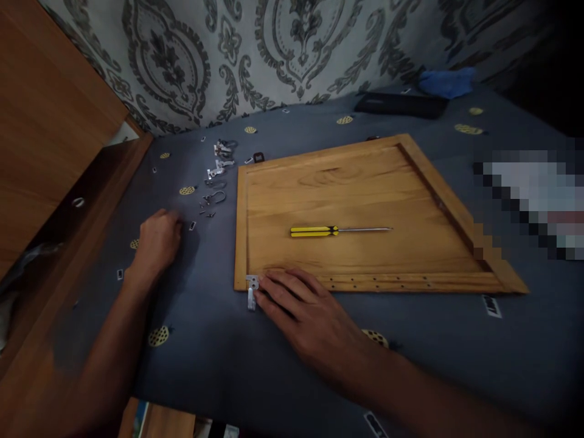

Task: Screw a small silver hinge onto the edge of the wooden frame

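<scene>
Presently, the right hand (301, 307), fingers extended, touches the metal fitting (252, 297) at the wooden panel's (319, 188) lower-left corner, lower center. Left of the panel, the left hand (157, 243) is curled, contents indiscernible. A screwdriver (314, 231) lies mid-panel.

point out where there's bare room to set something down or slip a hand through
Bare wood lies on the panel between its far edge and the yellow screwdriver. The cloth between left hand and right hand is open too. Crowded spots: beside the panel's left edge, among loose metal fittings, and its near-left corner, with the right hand at a metal bracket.
</scene>
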Tool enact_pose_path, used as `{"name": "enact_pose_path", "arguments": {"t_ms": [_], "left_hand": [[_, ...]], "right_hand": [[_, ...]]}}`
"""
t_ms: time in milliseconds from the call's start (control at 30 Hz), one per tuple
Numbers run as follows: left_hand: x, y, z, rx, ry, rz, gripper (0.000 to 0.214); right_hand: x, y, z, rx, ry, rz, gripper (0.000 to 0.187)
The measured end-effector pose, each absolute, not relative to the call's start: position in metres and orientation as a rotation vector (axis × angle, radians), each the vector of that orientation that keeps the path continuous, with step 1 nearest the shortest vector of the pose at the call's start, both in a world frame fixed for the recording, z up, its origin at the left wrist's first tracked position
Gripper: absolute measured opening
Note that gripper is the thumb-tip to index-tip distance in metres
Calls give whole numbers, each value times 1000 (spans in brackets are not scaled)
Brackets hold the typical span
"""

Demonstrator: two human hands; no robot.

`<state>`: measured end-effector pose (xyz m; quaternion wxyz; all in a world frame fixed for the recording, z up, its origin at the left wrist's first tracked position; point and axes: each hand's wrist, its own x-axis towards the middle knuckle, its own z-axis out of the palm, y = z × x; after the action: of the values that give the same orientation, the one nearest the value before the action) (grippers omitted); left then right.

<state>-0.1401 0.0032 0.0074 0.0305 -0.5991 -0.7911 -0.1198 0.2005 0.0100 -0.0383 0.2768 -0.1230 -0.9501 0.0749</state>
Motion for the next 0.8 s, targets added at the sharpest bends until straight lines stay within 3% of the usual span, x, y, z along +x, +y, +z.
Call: {"name": "enact_pose_path", "arguments": {"t_ms": [200, 333, 433, 800], "left_hand": [[-126, 1, 28, -1895, -2536, -427, 10], [-92, -2, 38, -2199, -2611, -952, 22], [-58, -7, 44, -2427, -2633, -1202, 19], [-26, -18, 40, -2820, -2484, -916, 20]], "right_hand": [[198, 11, -38, -325, -2543, 210, 28], [197, 11, -38, -334, -2531, 191, 25], [197, 12, -36, -350, -2523, 140, 24], [198, 13, -34, -336, -2534, 139, 26]]}}
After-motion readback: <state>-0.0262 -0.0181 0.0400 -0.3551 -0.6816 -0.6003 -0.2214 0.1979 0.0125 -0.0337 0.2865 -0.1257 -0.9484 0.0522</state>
